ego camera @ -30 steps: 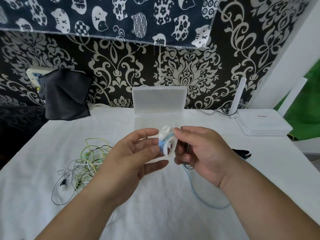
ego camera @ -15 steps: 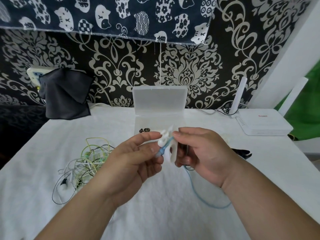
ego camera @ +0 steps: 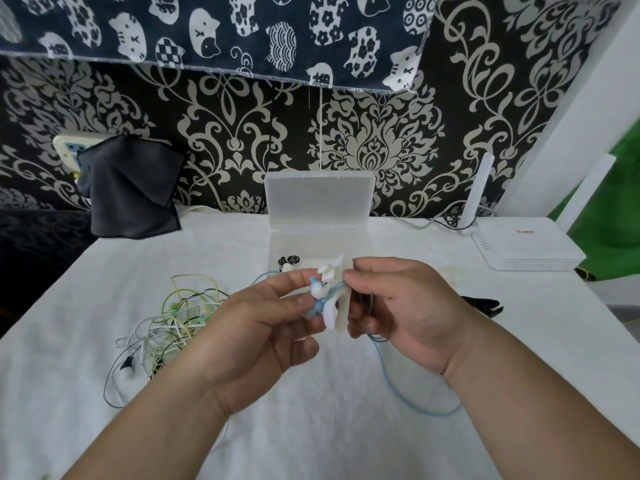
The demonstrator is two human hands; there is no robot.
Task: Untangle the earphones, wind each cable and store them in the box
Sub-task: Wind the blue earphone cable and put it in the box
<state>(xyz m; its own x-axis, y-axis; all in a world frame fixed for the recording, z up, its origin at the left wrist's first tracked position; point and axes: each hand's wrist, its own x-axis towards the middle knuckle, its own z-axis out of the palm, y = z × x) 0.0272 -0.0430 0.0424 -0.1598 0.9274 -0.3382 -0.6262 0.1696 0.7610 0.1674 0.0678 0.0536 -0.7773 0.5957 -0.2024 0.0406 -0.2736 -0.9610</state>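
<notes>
Head view, count: two hands, one on each side of a single white winder; one blue earphone set; one open box; one tangled heap of green, white and black cables; one black pair of buds lying in the box.
Left hand: thumb and forefinger pinch the blue buds against the winder; the other fingers curl underneath.
Right hand: thumb and fingertips grip the winder's right edge.
Where: winder and blue set are held in the air above the table, just in front of the box; the heap lies on the cloth to the left, apart from both hands.
Axis: the winder stands nearly upright, its long axis tilted, top end toward the box, bottom end toward the person.
Blue cable: drops from under the right hand, runs toward the person, then bends right on the cloth.
Box lid: raised, standing at the wall side.
Hidden: the right palm covers where cable meets winder; the hands block the box's near part; how many sets make up the heap cannot be told; the winder's exact shape is unclear; both forearms are cut off at the bottom edge.
Beside: a black cloth at the far left, a white router at the far right.
</notes>
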